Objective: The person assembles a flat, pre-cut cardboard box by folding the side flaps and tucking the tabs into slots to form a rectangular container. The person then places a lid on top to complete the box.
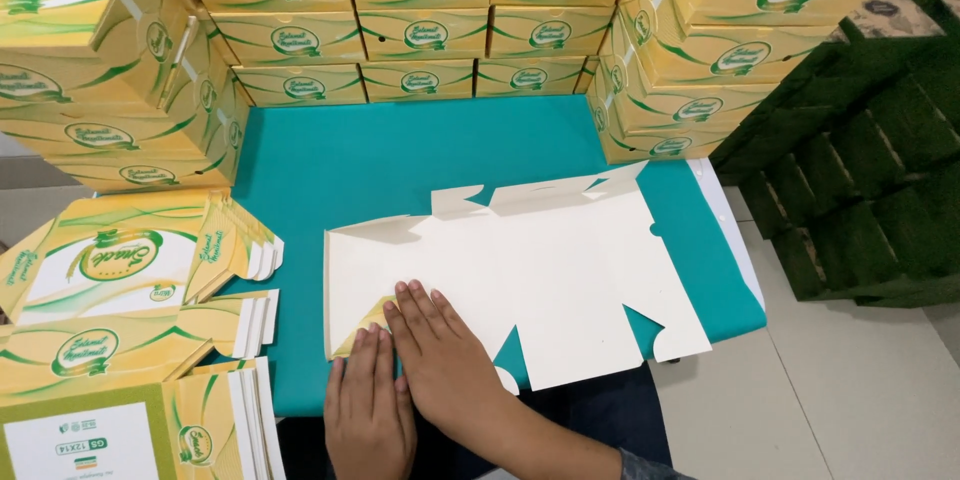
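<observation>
Head view, looking down at a teal desk. A flat, unfolded cardboard box blank lies plain side up near the front edge, its side tabs spread out and one corner flap at the lower left turned over to show its yellow printed face. The left hand rests palm down at the front edge of the desk, fingers straight and held together, their tips on the folded corner flap. The right hand lies flat just beside it, touching it, with fingers extended and slightly spread, pressing on the blank next to the flap. Neither hand grips anything; both are laid open on the cardboard.

Stacks of flat printed blanks sit at the left of the desk. Assembled yellow boxes stand in rows along the back and both sides. Dark green moulded trays stand at the right, off the desk, above a pale tiled floor.
</observation>
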